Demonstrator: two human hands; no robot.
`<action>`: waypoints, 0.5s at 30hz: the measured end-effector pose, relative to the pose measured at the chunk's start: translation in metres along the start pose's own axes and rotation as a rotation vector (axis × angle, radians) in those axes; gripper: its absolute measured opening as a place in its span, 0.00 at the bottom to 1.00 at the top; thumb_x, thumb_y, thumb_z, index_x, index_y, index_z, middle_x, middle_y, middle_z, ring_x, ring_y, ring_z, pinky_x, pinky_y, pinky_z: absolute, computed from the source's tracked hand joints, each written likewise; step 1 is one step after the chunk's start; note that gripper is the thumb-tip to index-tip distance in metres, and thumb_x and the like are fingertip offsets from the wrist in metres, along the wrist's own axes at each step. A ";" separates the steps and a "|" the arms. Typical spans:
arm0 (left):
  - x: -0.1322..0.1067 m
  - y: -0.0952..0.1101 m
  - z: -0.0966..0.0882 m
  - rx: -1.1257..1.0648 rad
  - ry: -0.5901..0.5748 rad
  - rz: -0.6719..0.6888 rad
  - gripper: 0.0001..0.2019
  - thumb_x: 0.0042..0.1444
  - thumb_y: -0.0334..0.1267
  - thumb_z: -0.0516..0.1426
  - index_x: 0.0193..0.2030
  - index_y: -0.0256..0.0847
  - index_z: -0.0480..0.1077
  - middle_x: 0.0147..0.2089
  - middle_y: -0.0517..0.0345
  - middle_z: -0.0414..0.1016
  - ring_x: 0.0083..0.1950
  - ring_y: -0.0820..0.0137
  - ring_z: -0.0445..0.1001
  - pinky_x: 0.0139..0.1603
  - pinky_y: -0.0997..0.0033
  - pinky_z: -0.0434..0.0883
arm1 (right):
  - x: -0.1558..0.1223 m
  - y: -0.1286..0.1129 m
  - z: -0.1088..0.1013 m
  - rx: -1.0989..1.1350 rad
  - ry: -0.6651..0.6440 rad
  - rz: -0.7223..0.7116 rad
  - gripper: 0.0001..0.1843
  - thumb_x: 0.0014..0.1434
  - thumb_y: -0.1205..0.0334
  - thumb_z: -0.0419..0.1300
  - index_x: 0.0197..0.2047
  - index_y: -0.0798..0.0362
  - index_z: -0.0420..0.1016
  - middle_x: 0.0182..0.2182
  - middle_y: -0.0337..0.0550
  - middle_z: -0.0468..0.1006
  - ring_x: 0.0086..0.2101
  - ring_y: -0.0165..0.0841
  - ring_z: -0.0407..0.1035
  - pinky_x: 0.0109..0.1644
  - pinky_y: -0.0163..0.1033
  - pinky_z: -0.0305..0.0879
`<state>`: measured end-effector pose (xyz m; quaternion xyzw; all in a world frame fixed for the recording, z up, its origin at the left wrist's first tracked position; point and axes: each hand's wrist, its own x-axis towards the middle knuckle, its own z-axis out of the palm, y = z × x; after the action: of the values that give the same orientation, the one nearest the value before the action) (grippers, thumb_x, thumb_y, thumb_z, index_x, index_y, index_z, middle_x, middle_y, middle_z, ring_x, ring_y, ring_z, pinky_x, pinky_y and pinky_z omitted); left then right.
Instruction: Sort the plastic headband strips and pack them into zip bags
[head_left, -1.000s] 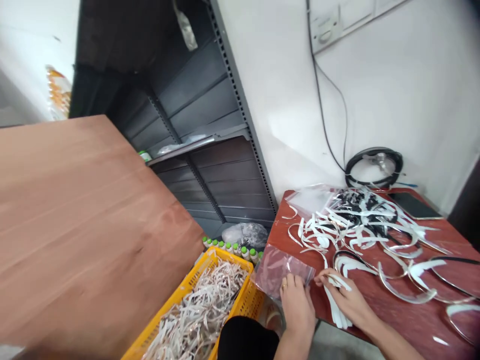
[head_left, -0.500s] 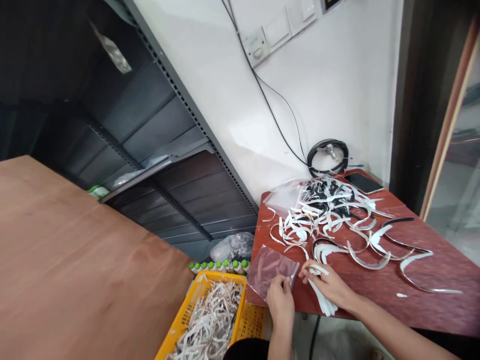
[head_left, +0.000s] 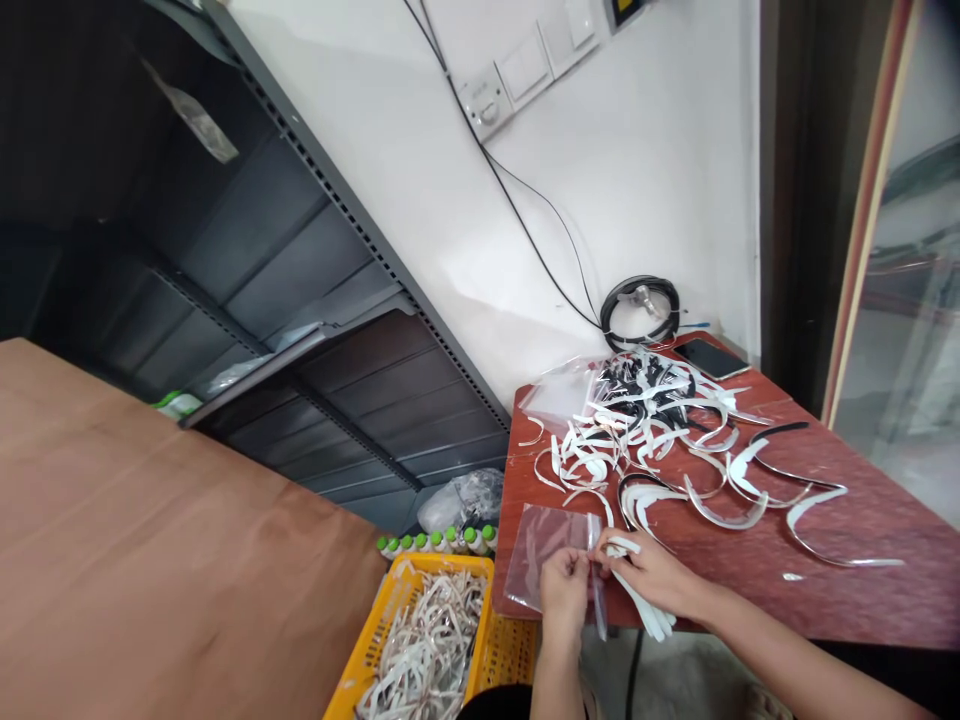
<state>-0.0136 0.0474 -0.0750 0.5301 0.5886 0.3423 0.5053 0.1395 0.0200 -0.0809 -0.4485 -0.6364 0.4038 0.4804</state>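
A clear plastic bag (head_left: 546, 548) lies at the table's front left corner. My left hand (head_left: 565, 590) pinches it near its edge. My right hand (head_left: 660, 578) is curled around a bundle of curved white strips (head_left: 646, 610), whose ends hang below the palm at the table edge. The right fingertips meet the bag's edge strip beside my left fingers. Just behind my right hand lie more white curved strips (head_left: 649, 497), some with shiny metallic edges.
On the red table (head_left: 825, 610) is a tangled pile of white and black strips (head_left: 637, 405), with a phone (head_left: 711, 358) and coiled cable (head_left: 609, 320) behind. A yellow crate (head_left: 386, 625) full of strips stands left, near several green-capped bottles (head_left: 437, 541). A dark shelf (head_left: 352, 400) stands beyond.
My right fingertips have come to the bag's edge, against my left fingers. The bag has turned slightly, and its edge strip now hangs down between my hands. The view has shifted a little.
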 end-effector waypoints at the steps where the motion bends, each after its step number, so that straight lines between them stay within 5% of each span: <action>1: -0.001 0.002 0.000 -0.031 -0.039 0.007 0.17 0.41 0.49 0.62 0.29 0.34 0.75 0.27 0.51 0.77 0.27 0.70 0.72 0.31 0.73 0.68 | 0.000 0.001 0.000 -0.010 0.005 -0.002 0.09 0.60 0.59 0.51 0.34 0.51 0.71 0.27 0.39 0.76 0.31 0.33 0.70 0.40 0.35 0.65; 5: -0.003 0.007 0.000 -0.127 -0.135 0.018 0.18 0.35 0.45 0.66 0.31 0.33 0.76 0.30 0.49 0.78 0.33 0.68 0.74 0.39 0.72 0.69 | 0.002 0.004 0.001 0.000 0.013 -0.001 0.10 0.60 0.57 0.50 0.35 0.50 0.71 0.29 0.40 0.76 0.32 0.34 0.70 0.41 0.36 0.65; 11: 0.000 0.002 -0.003 -0.129 -0.105 -0.093 0.19 0.34 0.46 0.66 0.30 0.32 0.78 0.20 0.56 0.73 0.18 0.77 0.63 0.20 0.76 0.58 | 0.003 0.005 -0.002 0.036 0.082 0.005 0.10 0.59 0.58 0.50 0.35 0.51 0.70 0.32 0.42 0.77 0.35 0.36 0.71 0.44 0.39 0.65; 15: 0.003 0.000 -0.002 -0.151 -0.038 -0.074 0.17 0.28 0.44 0.68 0.24 0.33 0.76 0.20 0.55 0.73 0.20 0.76 0.65 0.24 0.76 0.60 | 0.002 0.001 -0.004 0.082 0.107 -0.025 0.08 0.59 0.61 0.50 0.37 0.51 0.70 0.33 0.41 0.77 0.35 0.35 0.71 0.44 0.38 0.65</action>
<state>-0.0149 0.0505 -0.0751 0.4747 0.5709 0.3566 0.5671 0.1429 0.0228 -0.0809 -0.4412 -0.5984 0.3991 0.5366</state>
